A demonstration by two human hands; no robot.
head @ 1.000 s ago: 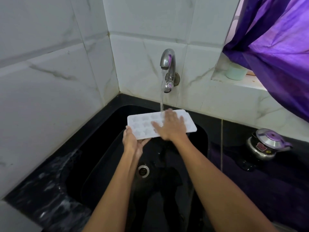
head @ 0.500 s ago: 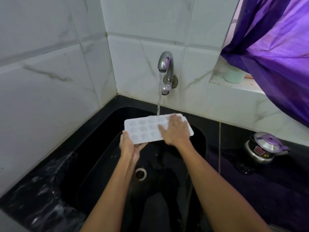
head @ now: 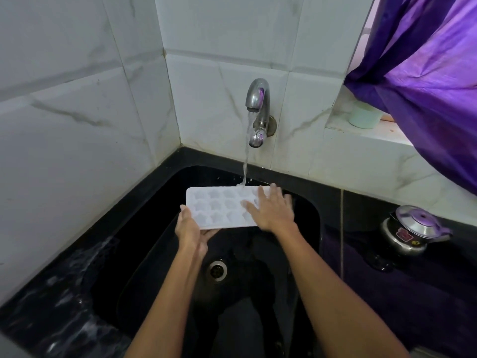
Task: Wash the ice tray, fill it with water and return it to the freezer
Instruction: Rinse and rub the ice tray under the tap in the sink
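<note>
Both hands work: our left hand (head: 192, 228) grips the ice tray (head: 219, 206) corner, our right hand (head: 272, 209) lies flat. It slid rightward, so washing continues.

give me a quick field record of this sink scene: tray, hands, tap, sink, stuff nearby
tray: white ice tray, held over the sink, cavities up
left hand: left hand grips the tray's near left corner
right hand: right hand lies flat on the tray's right end, fingers spread
tap: tap running, stream lands on the tray's far edge
sink: black sink, drain uncovered
nearby: pressure cooker on the counter at right, purple curtain above it
</note>
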